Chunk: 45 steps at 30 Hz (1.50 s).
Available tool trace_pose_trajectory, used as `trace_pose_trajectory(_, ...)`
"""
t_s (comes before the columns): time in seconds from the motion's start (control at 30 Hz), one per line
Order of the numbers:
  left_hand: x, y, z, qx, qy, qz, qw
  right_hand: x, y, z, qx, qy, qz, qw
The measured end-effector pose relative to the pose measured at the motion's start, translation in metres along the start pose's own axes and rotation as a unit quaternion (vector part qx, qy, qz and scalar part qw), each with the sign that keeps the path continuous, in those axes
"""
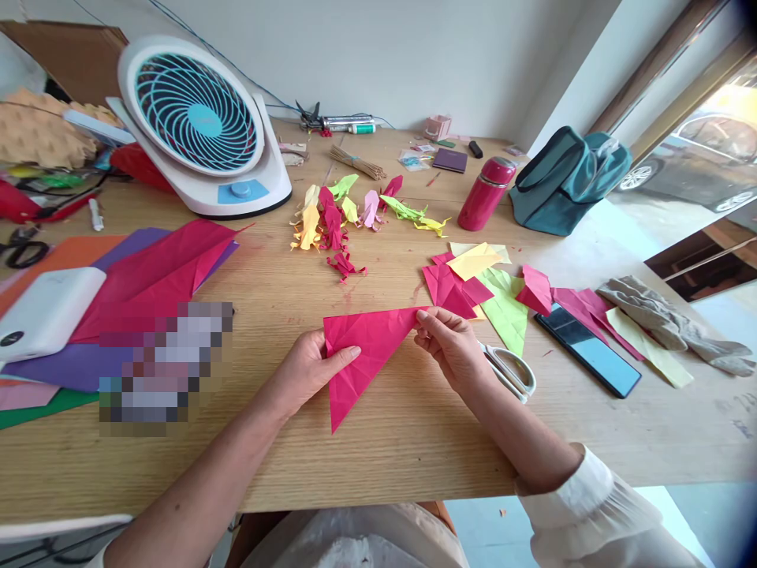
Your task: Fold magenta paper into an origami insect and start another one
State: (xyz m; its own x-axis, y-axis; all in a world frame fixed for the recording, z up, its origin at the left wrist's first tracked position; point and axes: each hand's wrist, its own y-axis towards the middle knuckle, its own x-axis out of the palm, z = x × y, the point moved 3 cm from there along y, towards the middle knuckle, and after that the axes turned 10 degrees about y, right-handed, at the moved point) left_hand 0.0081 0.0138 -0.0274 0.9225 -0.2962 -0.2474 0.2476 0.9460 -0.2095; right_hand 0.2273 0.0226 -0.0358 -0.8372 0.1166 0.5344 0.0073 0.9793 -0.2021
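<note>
A creased magenta sheet of paper [370, 347], folded into a triangle, is held between both hands above the wooden table. At its left edge my left hand [313, 367] grips it, with the thumb lying on the front face and the fingers behind. My right hand [449, 343] pinches the triangle's upper right corner between thumb and fingertips. Beneath the right wrist lie white-handled scissors [513, 372], their blades mostly hidden. Just beyond that hand are magenta paper pieces [446, 288], a yellow piece [475, 260] and a green sheet [505, 300].
Several folded paper figures [331, 221] lie mid-table before a white fan [201, 118]. Coloured sheets [159, 272] and a white power bank [53, 308] are at left. To the right are a phone [591, 347], a red flask [486, 195], a teal bag [568, 185] and a grey cloth [674, 319].
</note>
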Motion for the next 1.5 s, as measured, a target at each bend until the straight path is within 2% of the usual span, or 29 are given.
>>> trace_pose_trajectory(0.27,-0.001,0.001,0.001,-0.022,-0.038,0.005,0.999,0.001,-0.001,-0.007,-0.009,-0.012,0.030,0.999)
trace_pose_trajectory(0.5,-0.012,0.006,-0.004,0.006,-0.063,0.061,0.996,-0.004,0.001,-0.005,-0.006,-0.038,0.023,0.999)
trace_pose_trajectory(0.6,-0.017,0.007,-0.005,0.021,-0.033,0.079,0.996,-0.005,0.002,-0.008,-0.001,-0.109,-0.023,0.994)
trace_pose_trajectory(0.8,-0.012,0.005,-0.006,0.006,-0.010,-0.014,1.000,-0.006,0.002,-0.014,0.011,-0.270,-0.144,0.952)
trace_pose_trajectory(0.93,-0.007,0.004,-0.006,0.017,0.030,-0.032,0.999,-0.002,-0.003,-0.012,0.025,-0.341,-0.224,0.913)
trace_pose_trajectory(1.0,-0.005,0.004,-0.004,0.029,0.045,-0.037,0.998,0.001,-0.005,-0.011,0.025,-0.351,-0.244,0.903)
trace_pose_trajectory(1.07,-0.004,0.004,-0.003,0.036,0.053,-0.040,0.997,0.001,-0.005,-0.011,0.018,-0.349,-0.233,0.908)
trace_pose_trajectory(1.27,-0.007,0.006,-0.007,0.036,0.065,-0.045,0.996,-0.010,0.003,-0.019,-0.014,-0.284,-0.135,0.949)
trace_pose_trajectory(1.37,-0.012,0.007,-0.009,0.033,0.071,-0.012,0.997,-0.015,0.005,-0.022,-0.029,-0.271,-0.107,0.956)
trace_pose_trajectory(1.5,-0.021,0.010,-0.008,0.034,0.089,0.063,0.993,-0.015,0.005,-0.022,-0.035,-0.272,-0.099,0.956)
